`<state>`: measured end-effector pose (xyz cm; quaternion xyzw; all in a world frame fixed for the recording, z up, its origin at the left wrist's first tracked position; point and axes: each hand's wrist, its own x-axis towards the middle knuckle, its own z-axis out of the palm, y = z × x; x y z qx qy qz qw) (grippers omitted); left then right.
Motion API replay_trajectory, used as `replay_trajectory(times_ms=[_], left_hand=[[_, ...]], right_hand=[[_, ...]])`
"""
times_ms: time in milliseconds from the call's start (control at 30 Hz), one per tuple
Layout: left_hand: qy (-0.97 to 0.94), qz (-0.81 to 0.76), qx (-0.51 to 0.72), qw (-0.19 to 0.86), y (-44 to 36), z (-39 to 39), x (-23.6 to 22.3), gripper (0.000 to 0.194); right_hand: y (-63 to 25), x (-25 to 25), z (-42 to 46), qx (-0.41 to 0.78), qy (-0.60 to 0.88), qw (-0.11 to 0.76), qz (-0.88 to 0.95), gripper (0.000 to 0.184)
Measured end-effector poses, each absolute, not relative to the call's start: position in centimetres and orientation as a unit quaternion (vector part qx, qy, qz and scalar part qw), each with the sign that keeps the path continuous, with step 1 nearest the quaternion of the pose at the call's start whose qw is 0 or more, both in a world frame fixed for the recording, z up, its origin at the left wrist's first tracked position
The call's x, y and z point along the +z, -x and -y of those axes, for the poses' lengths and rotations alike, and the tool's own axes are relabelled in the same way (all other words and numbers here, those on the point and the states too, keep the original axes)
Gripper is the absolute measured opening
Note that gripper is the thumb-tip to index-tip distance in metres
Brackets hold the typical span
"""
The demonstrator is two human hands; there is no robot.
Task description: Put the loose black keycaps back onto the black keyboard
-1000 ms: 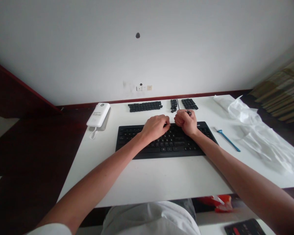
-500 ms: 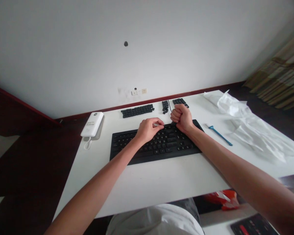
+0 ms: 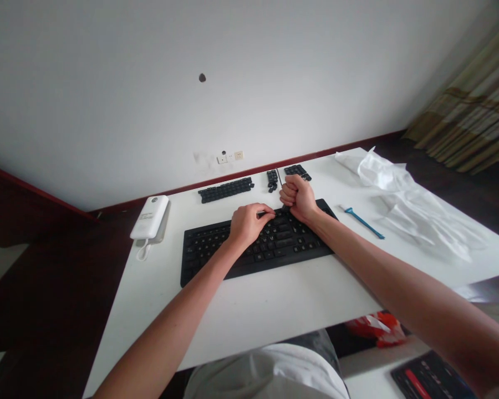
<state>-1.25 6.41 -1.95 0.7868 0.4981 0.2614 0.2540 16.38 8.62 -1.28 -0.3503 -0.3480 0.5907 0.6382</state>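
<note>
A black keyboard (image 3: pixel 258 257) lies on the white table, with bare spots among its keys on the right part. My left hand (image 3: pixel 249 224) is over its top edge, thumb and index finger pinched together; whatever is between the fingertips is too small to make out. Beside it, my right hand (image 3: pixel 298 198) is curled into a fist and rests at the keyboard's upper right. A small dark end shows under this fist, but what it belongs to is hidden. Loose black keycaps stand behind the keyboard in a long block (image 3: pixel 227 190) and two smaller groups (image 3: pixel 272 178), (image 3: pixel 296 170).
On the table's left lies a white power bank (image 3: pixel 150 217) with a short cable loop. To the right are a blue-handled brush (image 3: pixel 363 223) and a crumpled white plastic bag (image 3: pixel 419 216). A wall with sockets (image 3: pixel 230 157) rises behind the table (image 3: pixel 241 310).
The whole view has shifted slightly, so the table things appear a little further left. Both hands keep nearly the same pose and place over the keyboard.
</note>
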Motion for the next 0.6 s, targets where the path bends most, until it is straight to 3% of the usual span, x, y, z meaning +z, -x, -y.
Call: replay_trajectory(times_ms=[600], left_hand=[[-0.819,-0.456,0.260,0.233,1.77,-5.72,-2.00,0.010]], right_hand=[[-16.37,-1.20,-8.55,0.590,0.349,0.634,0.359,0.052]])
